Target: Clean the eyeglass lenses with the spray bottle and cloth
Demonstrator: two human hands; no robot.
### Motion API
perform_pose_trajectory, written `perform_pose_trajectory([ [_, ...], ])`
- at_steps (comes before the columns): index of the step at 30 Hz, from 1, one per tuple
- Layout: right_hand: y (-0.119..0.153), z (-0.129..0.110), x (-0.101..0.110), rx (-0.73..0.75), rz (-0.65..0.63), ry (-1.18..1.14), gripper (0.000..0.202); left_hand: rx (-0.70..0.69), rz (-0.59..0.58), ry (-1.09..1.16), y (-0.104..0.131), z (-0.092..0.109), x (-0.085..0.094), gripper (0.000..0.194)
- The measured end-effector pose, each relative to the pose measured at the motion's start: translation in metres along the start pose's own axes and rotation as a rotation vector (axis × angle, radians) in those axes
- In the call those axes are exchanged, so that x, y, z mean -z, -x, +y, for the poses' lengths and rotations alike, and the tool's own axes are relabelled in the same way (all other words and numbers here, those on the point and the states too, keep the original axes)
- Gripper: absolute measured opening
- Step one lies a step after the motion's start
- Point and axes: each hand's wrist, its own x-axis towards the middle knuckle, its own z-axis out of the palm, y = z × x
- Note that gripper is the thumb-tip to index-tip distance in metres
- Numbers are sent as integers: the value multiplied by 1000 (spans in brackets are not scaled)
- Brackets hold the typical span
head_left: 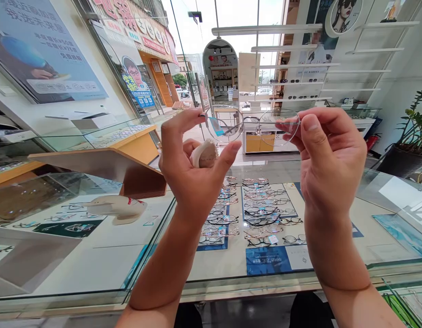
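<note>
A pair of thin round eyeglasses (251, 119) is raised above the glass counter, lenses facing the camera. My right hand (328, 150) pinches its right rim between thumb and fingers. At the other side, my left hand (193, 168) has its index finger at the left end of the frame, with the thumb apart below. A crumpled whitish cloth (205, 155) is held in the curled fingers of my left hand. Under the glass, below both hands, rows of eyeglasses (261, 212) lie on dark blue and pale mats.
The glass display counter (231, 284) spans the front. A brown wooden board (129, 168) and a pale object with red marks (120, 207) are at left. Beyond stand an arched mirror (220, 73), wall shelves (292, 67) and a potted plant (407, 141) at right.
</note>
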Motion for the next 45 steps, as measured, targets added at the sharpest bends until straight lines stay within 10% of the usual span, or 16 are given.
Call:
perform_pose_trajectory([
  [45,-4,20,2,-84,-82,16,22,36,10,105,2,-4,-1,60],
])
